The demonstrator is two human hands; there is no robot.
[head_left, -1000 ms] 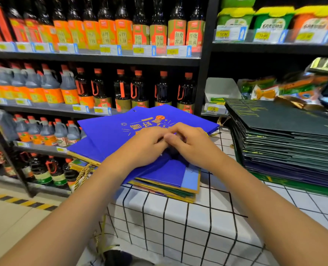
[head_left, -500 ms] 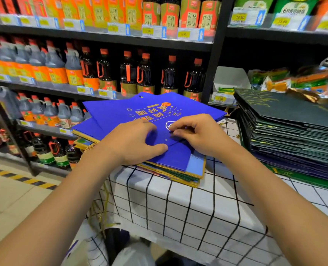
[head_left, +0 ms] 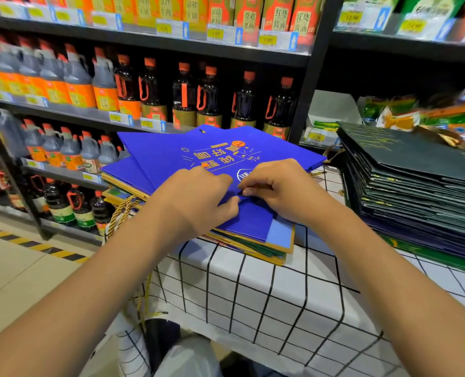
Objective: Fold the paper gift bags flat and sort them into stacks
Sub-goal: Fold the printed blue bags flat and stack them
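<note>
Hands meet on the top blue paper gift bag (head_left: 198, 156) of the left stack: the left hand (head_left: 196, 202) and right hand (head_left: 277, 186) pinch its near fold, flattening unfinished. Right, a tall stack of flat dark green bags (head_left: 416, 170) looks sorted.

Black shop shelving (head_left: 306, 85) of bottles (head_left: 149, 88), pale tiled floor (head_left: 13, 270), hazard-striped tape (head_left: 35, 244)
</note>
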